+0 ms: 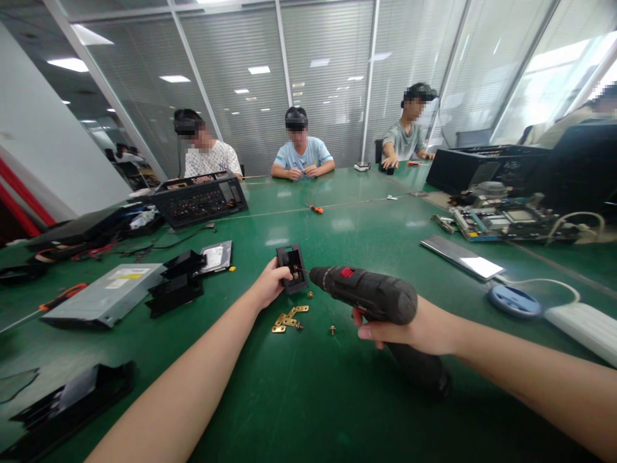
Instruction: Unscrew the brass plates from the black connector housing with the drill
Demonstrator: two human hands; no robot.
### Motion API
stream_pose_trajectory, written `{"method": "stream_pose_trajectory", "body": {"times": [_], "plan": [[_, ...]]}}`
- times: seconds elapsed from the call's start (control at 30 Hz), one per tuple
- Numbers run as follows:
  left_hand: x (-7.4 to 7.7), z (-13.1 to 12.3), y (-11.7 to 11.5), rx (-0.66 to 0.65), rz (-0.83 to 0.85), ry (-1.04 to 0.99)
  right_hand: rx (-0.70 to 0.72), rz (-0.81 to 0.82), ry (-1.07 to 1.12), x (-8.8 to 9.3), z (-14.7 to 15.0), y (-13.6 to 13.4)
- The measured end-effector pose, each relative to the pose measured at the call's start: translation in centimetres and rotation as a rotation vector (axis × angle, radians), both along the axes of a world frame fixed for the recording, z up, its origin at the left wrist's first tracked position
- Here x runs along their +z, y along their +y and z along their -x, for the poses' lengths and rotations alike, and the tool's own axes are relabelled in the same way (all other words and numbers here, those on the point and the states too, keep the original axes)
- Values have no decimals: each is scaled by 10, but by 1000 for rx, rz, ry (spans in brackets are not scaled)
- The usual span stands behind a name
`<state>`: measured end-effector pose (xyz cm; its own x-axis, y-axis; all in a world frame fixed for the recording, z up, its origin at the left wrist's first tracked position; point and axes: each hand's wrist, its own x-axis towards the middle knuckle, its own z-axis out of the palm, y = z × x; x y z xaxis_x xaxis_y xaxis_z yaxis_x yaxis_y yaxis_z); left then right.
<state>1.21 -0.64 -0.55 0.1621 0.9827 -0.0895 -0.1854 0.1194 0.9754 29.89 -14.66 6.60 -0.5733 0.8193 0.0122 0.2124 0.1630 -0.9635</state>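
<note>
Our left hand, fingers largely hidden behind it, pinches the small black bracket upright just above the green surface and brass fittings, while our right hand wraps closed around the black drill, its grip partly hidden, bit meeting the bracket.

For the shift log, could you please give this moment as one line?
left hand: holds black bracket | right hand: grips power drill, bit at bracket | brass parts: on table
</note>
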Motion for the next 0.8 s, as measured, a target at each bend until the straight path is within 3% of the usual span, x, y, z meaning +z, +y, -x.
{"method": "stream_pose_trajectory", "body": {"times": [0.8], "plan": [[2,-2,-4,-5,-28,30,-12,-4,3,-5,-1,-1]]}}
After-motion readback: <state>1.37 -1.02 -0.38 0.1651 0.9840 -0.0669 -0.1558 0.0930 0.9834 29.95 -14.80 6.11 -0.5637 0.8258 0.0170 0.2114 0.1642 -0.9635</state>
